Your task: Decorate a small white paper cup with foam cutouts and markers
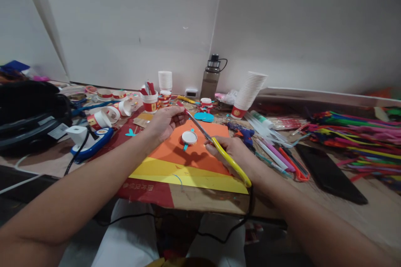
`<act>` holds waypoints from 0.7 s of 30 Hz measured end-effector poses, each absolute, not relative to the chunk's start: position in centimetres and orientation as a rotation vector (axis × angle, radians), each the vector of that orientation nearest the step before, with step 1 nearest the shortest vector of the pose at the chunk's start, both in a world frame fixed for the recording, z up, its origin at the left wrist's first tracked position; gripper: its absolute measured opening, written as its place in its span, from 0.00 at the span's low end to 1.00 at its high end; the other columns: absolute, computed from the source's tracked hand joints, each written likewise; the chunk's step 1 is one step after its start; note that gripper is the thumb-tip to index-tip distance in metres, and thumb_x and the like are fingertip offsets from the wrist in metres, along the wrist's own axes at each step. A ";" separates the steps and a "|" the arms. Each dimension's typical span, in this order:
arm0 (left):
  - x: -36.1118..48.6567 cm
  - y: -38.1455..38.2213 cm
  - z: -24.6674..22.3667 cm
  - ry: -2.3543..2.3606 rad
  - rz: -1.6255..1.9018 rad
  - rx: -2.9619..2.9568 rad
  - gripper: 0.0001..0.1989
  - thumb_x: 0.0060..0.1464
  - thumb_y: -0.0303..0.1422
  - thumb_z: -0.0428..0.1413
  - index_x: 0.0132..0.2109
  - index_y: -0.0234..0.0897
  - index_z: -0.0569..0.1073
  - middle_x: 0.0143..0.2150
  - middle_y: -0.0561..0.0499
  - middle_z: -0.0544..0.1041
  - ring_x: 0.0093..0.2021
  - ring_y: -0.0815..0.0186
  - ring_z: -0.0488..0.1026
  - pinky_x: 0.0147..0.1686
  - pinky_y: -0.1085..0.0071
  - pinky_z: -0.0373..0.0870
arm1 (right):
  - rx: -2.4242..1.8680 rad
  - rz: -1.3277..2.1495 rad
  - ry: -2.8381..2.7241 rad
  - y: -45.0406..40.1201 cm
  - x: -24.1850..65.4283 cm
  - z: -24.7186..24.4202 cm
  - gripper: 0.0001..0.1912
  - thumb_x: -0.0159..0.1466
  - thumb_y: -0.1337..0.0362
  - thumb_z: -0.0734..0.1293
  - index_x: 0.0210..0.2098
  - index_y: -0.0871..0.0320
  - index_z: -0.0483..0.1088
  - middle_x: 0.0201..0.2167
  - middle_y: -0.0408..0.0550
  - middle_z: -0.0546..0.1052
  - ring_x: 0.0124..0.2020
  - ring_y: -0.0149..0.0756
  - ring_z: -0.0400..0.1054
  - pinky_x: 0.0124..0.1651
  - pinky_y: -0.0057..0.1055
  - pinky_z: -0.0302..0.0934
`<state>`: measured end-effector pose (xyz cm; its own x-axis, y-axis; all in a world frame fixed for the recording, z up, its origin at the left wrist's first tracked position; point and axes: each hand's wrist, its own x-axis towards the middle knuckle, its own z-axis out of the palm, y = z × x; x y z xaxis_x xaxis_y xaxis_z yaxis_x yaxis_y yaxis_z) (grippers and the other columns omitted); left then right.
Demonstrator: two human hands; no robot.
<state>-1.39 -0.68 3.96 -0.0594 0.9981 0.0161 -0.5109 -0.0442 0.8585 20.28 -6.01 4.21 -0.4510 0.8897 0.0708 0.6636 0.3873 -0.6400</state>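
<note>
The left hand pinches a small red piece between thumb and fingers, and the right hand grips the scissors, with the blades pointing up and across to the left fingertips. For a clean cut, the red piece is best pinched firmly near its edge and turned into the blades with the left hand, while the scissors stay at one angle and make short snips. The tips lie very near the fingers, so the thumb should sit well back from the cutting line. Both hands would be steadier with the wrists low over the bench. The red piece is held up above the far edge of the orange paper; it looks thin and narrow, though its full outline is partly hidden by the fingers. The scissors have long, slim metal blades and yellow handles; how far the blades stand apart cannot be told. Below the hands, a white round piece with blue strips at its edge rests on the orange paper, which overlaps yellow paper.
</note>
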 end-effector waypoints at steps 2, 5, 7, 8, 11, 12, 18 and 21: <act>-1.4 -0.7 4.0 0.818 1.476 0.799 0.02 0.47 0.24 0.58 0.28 0.32 0.72 0.25 0.49 0.77 0.27 0.70 0.74 0.32 0.73 0.71 | -1.328 0.758 -2.253 -6.0 20.3 4.1 0.21 0.65 0.50 0.59 0.35 0.59 0.75 0.14 0.40 0.64 0.17 0.28 0.57 0.23 0.26 0.48; -1.3 -0.8 4.0 0.804 1.477 0.801 0.02 0.46 0.23 0.58 0.28 0.31 0.73 0.25 0.50 0.76 0.27 0.70 0.75 0.32 0.73 0.71 | -1.315 0.747 -2.242 -6.0 20.3 4.0 0.21 0.65 0.50 0.59 0.34 0.59 0.74 0.14 0.40 0.63 0.16 0.27 0.56 0.22 0.25 0.48; -1.3 -0.7 4.0 0.804 1.478 0.803 0.02 0.46 0.24 0.58 0.28 0.31 0.72 0.25 0.50 0.76 0.27 0.70 0.75 0.32 0.73 0.70 | -1.317 0.732 -2.230 -6.1 20.2 4.0 0.21 0.64 0.49 0.59 0.33 0.59 0.75 0.13 0.39 0.62 0.16 0.27 0.56 0.22 0.25 0.48; -1.3 -0.7 3.9 0.804 1.478 0.803 0.02 0.46 0.24 0.58 0.28 0.31 0.72 0.25 0.50 0.76 0.27 0.70 0.74 0.32 0.73 0.70 | -1.320 0.725 -2.225 -6.1 20.2 4.0 0.21 0.64 0.49 0.60 0.32 0.59 0.75 0.13 0.40 0.62 0.16 0.27 0.56 0.22 0.25 0.48; -1.4 -0.6 3.8 0.797 1.471 0.803 0.02 0.46 0.24 0.59 0.28 0.31 0.73 0.25 0.50 0.76 0.27 0.70 0.74 0.32 0.73 0.70 | -1.328 0.704 -2.215 -6.0 20.1 4.0 0.21 0.63 0.50 0.60 0.30 0.60 0.74 0.13 0.40 0.62 0.17 0.28 0.57 0.22 0.25 0.47; -1.4 -0.6 3.8 0.791 1.471 0.802 0.02 0.46 0.24 0.59 0.28 0.31 0.73 0.25 0.50 0.76 0.27 0.70 0.74 0.32 0.73 0.70 | -1.325 0.697 -2.215 -6.0 20.1 4.0 0.20 0.63 0.50 0.61 0.29 0.60 0.74 0.13 0.40 0.62 0.17 0.28 0.57 0.22 0.25 0.47; -1.4 -0.7 3.9 0.793 1.474 0.785 0.02 0.46 0.23 0.58 0.28 0.30 0.73 0.24 0.50 0.76 0.27 0.70 0.74 0.31 0.73 0.71 | -1.323 0.661 -2.227 -5.9 20.1 3.9 0.21 0.63 0.49 0.60 0.28 0.59 0.73 0.14 0.41 0.63 0.18 0.27 0.56 0.23 0.26 0.47; -1.4 -0.6 3.9 0.777 1.479 0.791 0.02 0.47 0.23 0.58 0.27 0.30 0.73 0.24 0.50 0.76 0.26 0.70 0.74 0.30 0.74 0.70 | -1.293 0.688 -2.259 -6.1 20.3 4.2 0.20 0.63 0.49 0.60 0.30 0.59 0.73 0.18 0.40 0.64 0.20 0.27 0.55 0.24 0.26 0.46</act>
<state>-1.37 -0.62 3.90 -0.0408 0.9987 0.0316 -0.5401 -0.0486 0.8402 20.28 -6.10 4.20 -0.4626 0.8768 0.1312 0.6546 0.4376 -0.6164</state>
